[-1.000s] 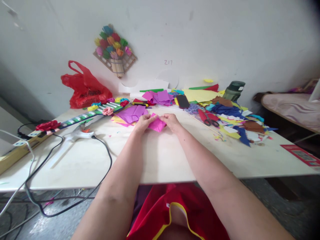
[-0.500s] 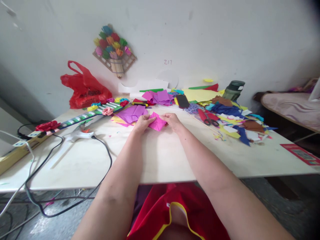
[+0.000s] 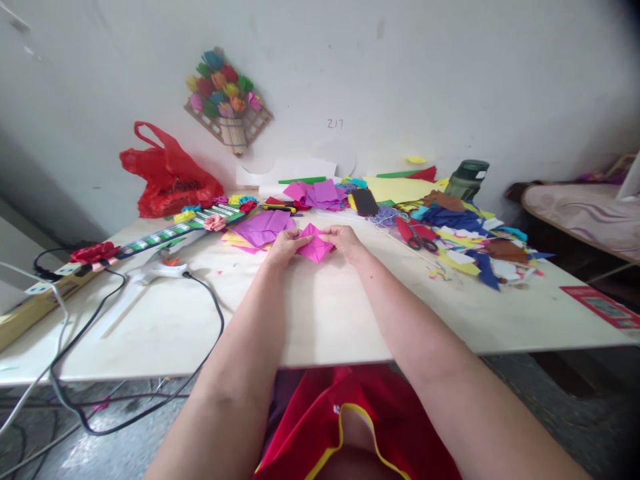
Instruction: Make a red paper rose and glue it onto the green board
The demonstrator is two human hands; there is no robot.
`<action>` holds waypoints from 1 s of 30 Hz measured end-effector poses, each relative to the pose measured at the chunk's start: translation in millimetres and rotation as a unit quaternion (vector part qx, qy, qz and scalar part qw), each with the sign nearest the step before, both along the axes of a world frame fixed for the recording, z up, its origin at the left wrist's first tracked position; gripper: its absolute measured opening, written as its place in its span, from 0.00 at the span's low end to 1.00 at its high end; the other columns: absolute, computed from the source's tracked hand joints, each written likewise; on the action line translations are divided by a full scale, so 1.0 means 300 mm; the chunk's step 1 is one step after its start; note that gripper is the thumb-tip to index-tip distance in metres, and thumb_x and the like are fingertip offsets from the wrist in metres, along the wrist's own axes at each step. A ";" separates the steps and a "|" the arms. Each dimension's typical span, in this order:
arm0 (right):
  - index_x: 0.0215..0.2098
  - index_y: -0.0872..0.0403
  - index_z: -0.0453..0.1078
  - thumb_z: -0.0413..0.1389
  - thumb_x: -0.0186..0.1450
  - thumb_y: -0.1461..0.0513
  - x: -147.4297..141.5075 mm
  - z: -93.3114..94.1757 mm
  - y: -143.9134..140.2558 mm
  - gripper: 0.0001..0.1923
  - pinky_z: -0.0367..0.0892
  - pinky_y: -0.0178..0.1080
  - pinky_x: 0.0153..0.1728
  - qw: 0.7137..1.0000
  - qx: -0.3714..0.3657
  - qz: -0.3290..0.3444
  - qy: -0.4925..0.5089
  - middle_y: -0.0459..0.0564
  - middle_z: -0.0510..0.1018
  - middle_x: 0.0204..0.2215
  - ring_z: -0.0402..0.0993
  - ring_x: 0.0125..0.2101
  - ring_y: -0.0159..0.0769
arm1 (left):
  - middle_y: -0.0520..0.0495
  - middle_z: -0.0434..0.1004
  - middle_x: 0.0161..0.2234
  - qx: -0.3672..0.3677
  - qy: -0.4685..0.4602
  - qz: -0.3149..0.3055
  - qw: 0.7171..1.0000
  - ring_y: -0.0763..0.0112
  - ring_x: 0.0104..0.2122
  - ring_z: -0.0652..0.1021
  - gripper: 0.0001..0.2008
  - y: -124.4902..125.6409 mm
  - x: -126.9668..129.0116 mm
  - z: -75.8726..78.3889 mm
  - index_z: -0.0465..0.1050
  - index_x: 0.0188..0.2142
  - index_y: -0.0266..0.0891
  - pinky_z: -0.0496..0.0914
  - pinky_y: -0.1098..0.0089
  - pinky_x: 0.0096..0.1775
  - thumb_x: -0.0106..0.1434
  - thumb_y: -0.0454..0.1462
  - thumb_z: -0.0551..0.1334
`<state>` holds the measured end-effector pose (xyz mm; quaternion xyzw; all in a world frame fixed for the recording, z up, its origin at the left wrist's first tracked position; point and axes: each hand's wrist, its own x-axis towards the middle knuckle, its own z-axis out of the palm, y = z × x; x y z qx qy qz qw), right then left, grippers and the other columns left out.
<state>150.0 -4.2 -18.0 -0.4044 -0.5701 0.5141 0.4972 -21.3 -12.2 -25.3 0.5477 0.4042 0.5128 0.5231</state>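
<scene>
Between my two hands is a small square of folded magenta paper [image 3: 316,245], turned so one corner points toward me, with crease lines across its face. My left hand [image 3: 285,247] pinches its left corner, thumb on top. Its right corner is gripped the same way by my right hand [image 3: 344,243]. The fingers beneath the paper are hidden. Just beyond my left hand lies a stack of purple paper [image 3: 265,227] with yellow and pink sheets under it.
A glue gun [image 3: 155,268] with a black cord lies left, near a power strip [image 3: 45,293] and a red bag [image 3: 170,177]. Scissors [image 3: 421,241], coloured paper scraps [image 3: 465,230], a phone [image 3: 365,203] and a green bottle [image 3: 467,179] stand or lie right and behind.
</scene>
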 end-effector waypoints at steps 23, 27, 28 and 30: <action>0.28 0.58 0.77 0.60 0.47 0.65 0.012 0.025 -0.010 0.09 0.59 0.30 0.17 1.000 -0.021 -0.011 0.011 0.45 0.76 0.18 0.64 0.17 0.26 | 0.48 0.75 0.23 -0.049 -0.074 -0.010 0.996 0.71 0.24 0.75 0.09 0.006 -0.010 0.009 0.75 0.28 0.33 0.71 0.70 0.29 0.43 0.33 0.66; 0.31 0.58 0.78 0.60 0.47 0.66 0.013 0.018 -0.004 0.12 0.60 0.31 0.18 0.999 -0.021 -0.010 0.023 0.46 0.78 0.20 0.65 0.18 0.27 | 0.47 0.75 0.23 -0.049 -0.078 -0.007 0.996 0.71 0.24 0.75 0.09 0.000 -0.009 0.018 0.75 0.28 0.32 0.72 0.69 0.29 0.44 0.32 0.64; 0.32 0.58 0.78 0.60 0.47 0.66 0.014 0.016 -0.002 0.12 0.60 0.31 0.18 0.999 -0.020 -0.009 0.026 0.47 0.78 0.21 0.66 0.18 0.27 | 0.47 0.75 0.24 -0.048 -0.081 -0.008 0.996 0.71 0.24 0.75 0.09 -0.001 -0.009 0.020 0.75 0.28 0.32 0.72 0.69 0.29 0.44 0.32 0.63; 0.32 0.58 0.78 0.60 0.47 0.66 0.015 0.013 0.001 0.13 0.60 0.31 0.18 0.999 -0.018 -0.007 0.034 0.47 0.78 0.21 0.66 0.18 0.27 | 0.46 0.75 0.24 -0.045 -0.089 -0.014 0.995 0.70 0.24 0.75 0.09 -0.002 -0.009 0.022 0.75 0.28 0.32 0.73 0.70 0.30 0.45 0.32 0.62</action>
